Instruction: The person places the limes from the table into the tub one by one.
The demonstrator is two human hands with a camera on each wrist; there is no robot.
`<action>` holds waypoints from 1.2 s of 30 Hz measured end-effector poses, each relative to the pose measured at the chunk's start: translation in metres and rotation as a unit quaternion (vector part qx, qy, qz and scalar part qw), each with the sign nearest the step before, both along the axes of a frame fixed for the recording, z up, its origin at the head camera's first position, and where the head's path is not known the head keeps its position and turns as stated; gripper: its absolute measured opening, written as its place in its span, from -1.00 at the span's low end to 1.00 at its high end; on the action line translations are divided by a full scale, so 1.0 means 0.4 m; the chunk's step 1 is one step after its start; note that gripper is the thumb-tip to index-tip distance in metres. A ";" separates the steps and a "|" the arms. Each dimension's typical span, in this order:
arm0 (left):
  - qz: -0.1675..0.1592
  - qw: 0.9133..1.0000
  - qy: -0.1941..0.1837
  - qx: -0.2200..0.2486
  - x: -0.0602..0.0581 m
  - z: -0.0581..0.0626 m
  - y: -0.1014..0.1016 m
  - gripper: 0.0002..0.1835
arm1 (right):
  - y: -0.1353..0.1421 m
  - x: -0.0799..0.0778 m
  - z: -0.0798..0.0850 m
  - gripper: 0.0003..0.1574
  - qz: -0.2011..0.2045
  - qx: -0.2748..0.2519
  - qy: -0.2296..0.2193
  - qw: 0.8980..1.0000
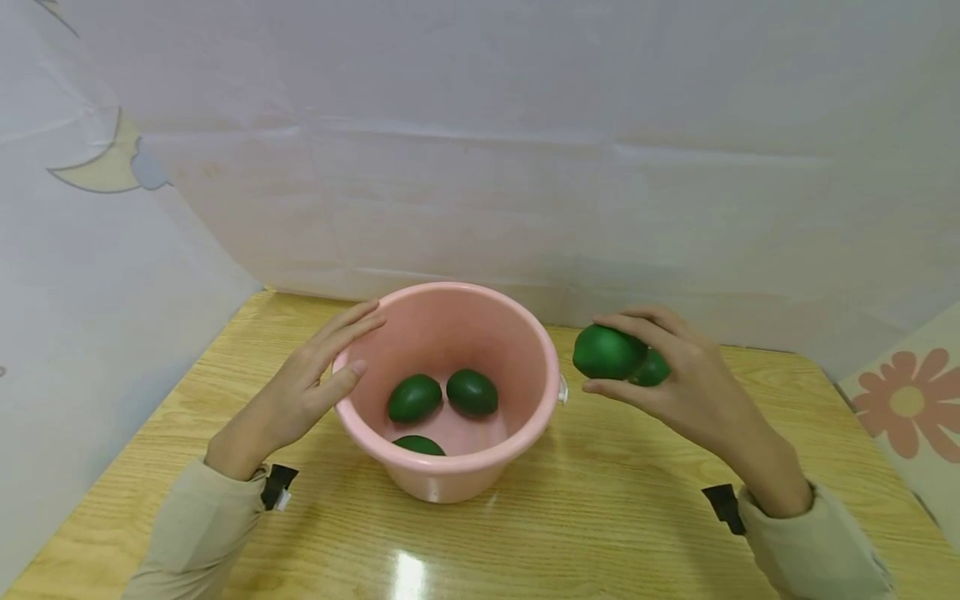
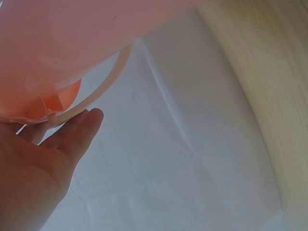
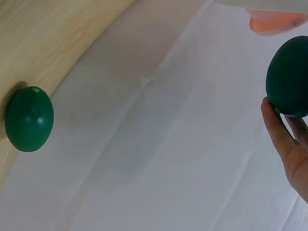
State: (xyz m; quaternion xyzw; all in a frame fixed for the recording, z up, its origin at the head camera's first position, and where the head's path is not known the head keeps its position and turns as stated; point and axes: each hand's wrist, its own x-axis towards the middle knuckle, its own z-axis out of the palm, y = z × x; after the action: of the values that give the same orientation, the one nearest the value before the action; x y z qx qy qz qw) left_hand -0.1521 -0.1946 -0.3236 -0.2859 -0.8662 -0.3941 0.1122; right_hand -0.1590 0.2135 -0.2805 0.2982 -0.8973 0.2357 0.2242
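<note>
A pink bucket [image 1: 450, 462] stands on the table with several dark green oval fruits [image 1: 472, 392] lying at its bottom. On its left rim rests my left hand [image 1: 300, 383], fingers fairly straight and thumb reaching over the edge. The left wrist view has those fingers beside the bucket's pale handle [image 2: 113, 72]. To the right of the bucket, my right hand [image 1: 675, 367] holds a green oval fruit [image 1: 606, 352] between thumb and fingers, above the table. Another green fruit [image 3: 30, 119] lies on the table beyond that hand, partly hidden in the head view.
The wooden table [image 1: 600, 517] has a rounded far right corner. Behind it hangs a pale sheet [image 1: 465, 167] with creases, close to the table's back edge. A white lug [image 1: 563, 390] sticks out from the bucket's right side.
</note>
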 end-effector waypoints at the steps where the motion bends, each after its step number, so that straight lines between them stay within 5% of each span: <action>1: 0.000 1.000 0.001 0.000 0.000 0.000 0.000 -0.45 | -0.002 0.000 0.002 -0.10 0.002 -0.001 0.001 1.000; 20: -0.001 1.000 -0.006 0.002 0.003 0.002 -0.003 -0.44 | -0.068 -0.008 0.030 -0.06 0.062 -0.010 0.040 0.997; 36: 0.002 1.000 -0.004 0.002 0.010 0.007 -0.003 -0.44 | -0.147 -0.012 0.039 -0.16 0.131 -0.030 0.021 0.991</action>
State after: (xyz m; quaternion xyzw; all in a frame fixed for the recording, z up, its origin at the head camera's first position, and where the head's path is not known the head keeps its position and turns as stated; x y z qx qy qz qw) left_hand -0.1480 -0.1959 -0.3208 -0.2826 -0.8662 -0.3971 0.1099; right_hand -0.1638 0.1546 -0.2649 0.4116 -0.8381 0.2830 0.2193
